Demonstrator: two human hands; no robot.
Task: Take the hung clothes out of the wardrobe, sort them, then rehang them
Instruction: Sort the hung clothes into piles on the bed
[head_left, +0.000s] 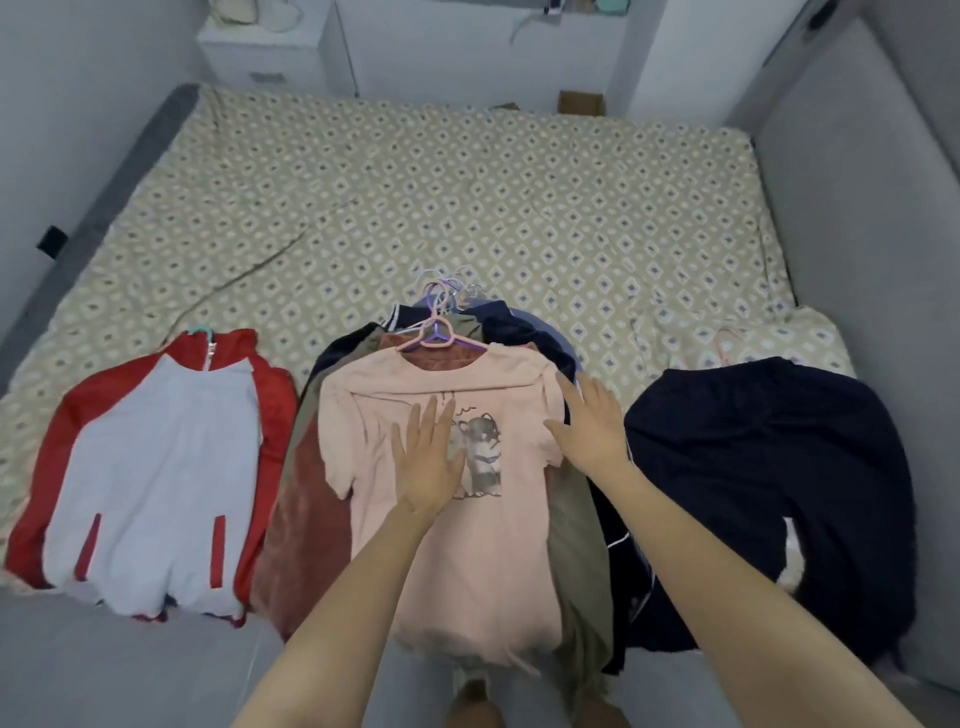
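Head view. A bed (467, 182) with a patterned sheet fills the frame, and three groups of clothes lie along its near edge. Left group: a red and white jacket (150, 457), spread flat with its front up, on a teal hanger (197, 330) that shows at the collar. Middle group: a pile of clothes (306, 519), all on hangers, with a bunch of hanger hooks (452, 288) pointing toward the far side of the bed. Top of the pile: a pink T-shirt (467, 582) with a cat print, on a purple hanger (441, 338); rust, olive and navy garments stick out beneath it on both sides. Right group: a dark garment (769, 493), bunched, well apart from the jacket. Left hand (428, 462): fingers straight and close together, palm flat on the chest of the T-shirt just left of the print, holding nothing. Right hand (589, 421): fingers straight and slightly spread, palm down at the right sleeve of the T-shirt, gripping nothing; cannot tell if it presses the cloth. A white bedside cabinet (265, 52) stands beyond the far left corner.
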